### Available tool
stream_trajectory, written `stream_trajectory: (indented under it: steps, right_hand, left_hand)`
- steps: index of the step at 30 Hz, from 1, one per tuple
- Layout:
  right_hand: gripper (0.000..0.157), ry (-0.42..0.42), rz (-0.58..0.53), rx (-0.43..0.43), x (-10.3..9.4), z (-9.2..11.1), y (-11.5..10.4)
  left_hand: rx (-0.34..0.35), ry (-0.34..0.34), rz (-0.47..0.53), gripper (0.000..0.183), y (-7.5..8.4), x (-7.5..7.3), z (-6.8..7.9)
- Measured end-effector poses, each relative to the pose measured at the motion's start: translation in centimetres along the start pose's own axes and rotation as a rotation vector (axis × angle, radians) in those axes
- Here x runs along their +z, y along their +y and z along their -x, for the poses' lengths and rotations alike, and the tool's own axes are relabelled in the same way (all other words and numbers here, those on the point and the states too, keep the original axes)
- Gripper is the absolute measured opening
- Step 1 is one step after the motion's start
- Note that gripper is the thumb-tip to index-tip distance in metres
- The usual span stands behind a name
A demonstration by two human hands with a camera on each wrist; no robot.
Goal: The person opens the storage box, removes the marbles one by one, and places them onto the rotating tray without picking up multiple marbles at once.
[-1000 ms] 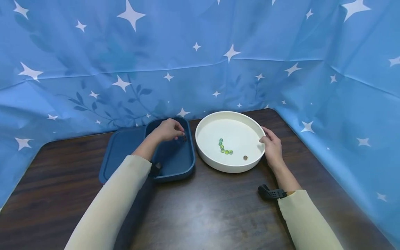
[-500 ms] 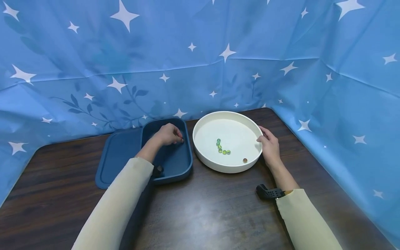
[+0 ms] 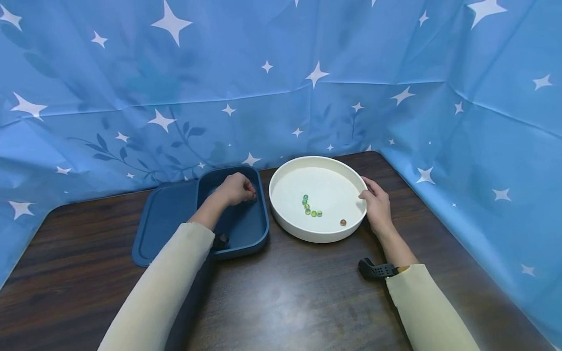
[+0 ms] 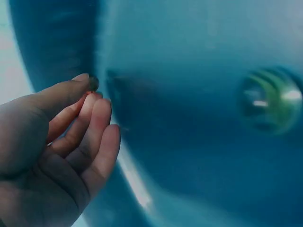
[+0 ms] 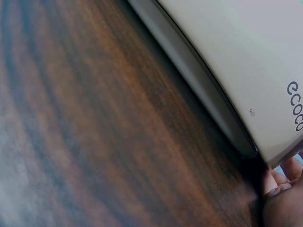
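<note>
In the head view my left hand [image 3: 237,189] is inside the dark blue box [image 3: 239,229], near its right wall. The left wrist view shows its thumb and index fingertip pinching a small dark marble [image 4: 93,83]. A glass marble with a green swirl [image 4: 270,100] lies in the box, away from the fingers. My right hand [image 3: 378,204] grips the right rim of a round white tray [image 3: 318,237], thumb on the inside. Several green and yellow marbles [image 3: 313,213] form a bent row in the tray, and a brown marble [image 3: 343,222] lies apart, nearer the right side.
A flat blue lid [image 3: 164,214] lies left of the box, partly behind the left arm. The dark wooden table [image 3: 281,297] extends toward me. A blue star-patterned cloth [image 3: 263,58] hangs along the back and right edges.
My left hand has reached slightly lower into the box, and its fingertips have closed on the dark marble. My right hand keeps its grip on the tray. The head view has shifted slightly.
</note>
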State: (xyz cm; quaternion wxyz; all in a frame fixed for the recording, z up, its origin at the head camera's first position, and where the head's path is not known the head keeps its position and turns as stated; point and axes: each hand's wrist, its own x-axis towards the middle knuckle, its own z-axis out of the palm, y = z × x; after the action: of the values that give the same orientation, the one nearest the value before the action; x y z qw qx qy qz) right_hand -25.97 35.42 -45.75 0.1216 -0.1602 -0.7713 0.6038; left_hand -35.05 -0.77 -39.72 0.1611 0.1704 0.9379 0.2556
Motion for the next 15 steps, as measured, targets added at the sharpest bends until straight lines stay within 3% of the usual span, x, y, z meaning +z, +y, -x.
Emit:
stream_trajectory:
  steps: [7, 10, 15]
  right_hand:
    - [0.064, 0.002, -0.005, -0.003, 0.0, -0.1, 0.0]
    - [0.064, -0.003, -0.003, 0.006, 0.0, -0.1, 0.0]
    - [0.064, -0.005, -0.001, 0.01, -0.1, 0.0, 0.0]
  left_hand:
    - [0.051, 0.068, -0.031, 0.015, 2.1, -1.4, 0.9]
    - [0.063, 0.072, -0.038, 0.014, 3.3, -2.1, 1.5]
    - [0.145, 0.063, -0.018, 0.015, 5.4, -2.7, 2.3]
